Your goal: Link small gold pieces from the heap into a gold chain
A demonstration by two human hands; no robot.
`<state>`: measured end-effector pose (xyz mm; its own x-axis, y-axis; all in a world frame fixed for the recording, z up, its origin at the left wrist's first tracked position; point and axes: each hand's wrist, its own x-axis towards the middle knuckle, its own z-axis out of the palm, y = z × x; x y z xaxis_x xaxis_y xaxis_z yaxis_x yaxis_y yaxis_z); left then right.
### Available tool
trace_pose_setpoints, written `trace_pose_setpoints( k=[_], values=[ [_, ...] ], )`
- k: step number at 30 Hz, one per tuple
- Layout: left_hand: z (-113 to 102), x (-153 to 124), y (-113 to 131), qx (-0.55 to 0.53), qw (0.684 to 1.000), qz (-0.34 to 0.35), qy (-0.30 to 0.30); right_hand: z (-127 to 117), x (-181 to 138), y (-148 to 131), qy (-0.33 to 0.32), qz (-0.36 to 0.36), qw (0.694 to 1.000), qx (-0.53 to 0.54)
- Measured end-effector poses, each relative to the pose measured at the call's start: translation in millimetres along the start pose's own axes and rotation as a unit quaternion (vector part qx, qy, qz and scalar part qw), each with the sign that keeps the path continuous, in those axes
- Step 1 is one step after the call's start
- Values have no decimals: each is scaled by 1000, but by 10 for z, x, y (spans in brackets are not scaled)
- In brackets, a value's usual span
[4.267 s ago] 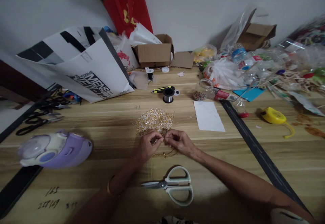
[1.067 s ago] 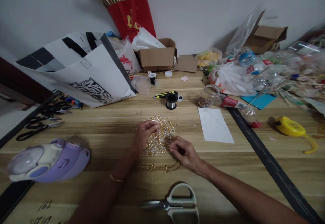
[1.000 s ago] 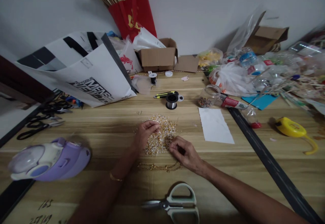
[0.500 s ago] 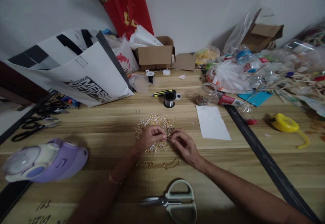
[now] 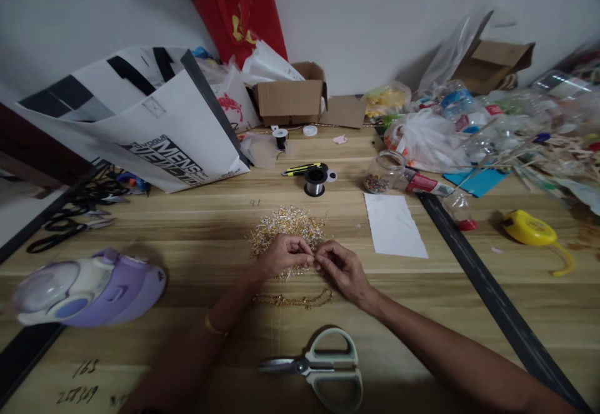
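Note:
My left hand (image 5: 287, 255) is pinched closed over the front of a heap of small gold and silver pieces (image 5: 287, 221). Beside it, at the heap's right edge, my right hand (image 5: 343, 270) is pinched too, and the fingertips of both hands meet. Whatever lies between them is too small to make out. A gold chain (image 5: 293, 301) stretches across the table just below the hands. Closer to me lie scissors with pale handles (image 5: 312, 367), their blades pointing left.
Behind the heap stand a wire spool (image 5: 314, 182) and a yellow-black utility knife (image 5: 300, 169). White paper (image 5: 396, 225), a jar of beads (image 5: 376, 182) and a yellow tape measure (image 5: 529, 227) are rightward. Leftward sit a purple-white bottle (image 5: 94, 289), black scissors (image 5: 59, 229) and a paper bag (image 5: 154, 132).
My two hands have come together, so that the fingertips now touch where there was a small gap. The whole view has shifted slightly; the chain and scissors lie as before.

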<state>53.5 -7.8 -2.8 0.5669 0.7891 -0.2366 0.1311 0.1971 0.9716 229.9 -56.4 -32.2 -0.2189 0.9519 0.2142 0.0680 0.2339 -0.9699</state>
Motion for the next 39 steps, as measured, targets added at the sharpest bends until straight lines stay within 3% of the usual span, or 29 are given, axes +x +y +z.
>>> trace_pose_setpoints(
  k=[13, 17, 20, 24, 27, 30, 34, 39],
  values=[
    [-91, -19, 36, 8, 998, 28, 47, 8, -11, -29, 6, 30, 999, 27],
    [-224, -43, 91, 47, 993, 59, 93, 6, -15, -11, -1, 32, 999, 32],
    [-384, -107, 175, 135, 978, 76, 143, 3, -18, 1, -5, 37, 998, 45],
    [-672, -265, 316, 368, 900, 63, 225, 0, -9, -11, 6, 37, 998, 53],
    [-910, -410, 343, 493, 828, 51, 262, -1, 12, -28, 23, 46, 997, 63],
    [-1113, -560, 253, 580, 757, -3, 300, -3, 37, -41, 38, 63, 994, 85],
    [-1224, -761, 77, 639, 703, -68, 305, -7, 57, -49, 48, 74, 991, 102],
    [-1105, -959, 81, 687, 659, -129, 276, -10, 56, -51, 56, 66, 992, 95]
  ],
)
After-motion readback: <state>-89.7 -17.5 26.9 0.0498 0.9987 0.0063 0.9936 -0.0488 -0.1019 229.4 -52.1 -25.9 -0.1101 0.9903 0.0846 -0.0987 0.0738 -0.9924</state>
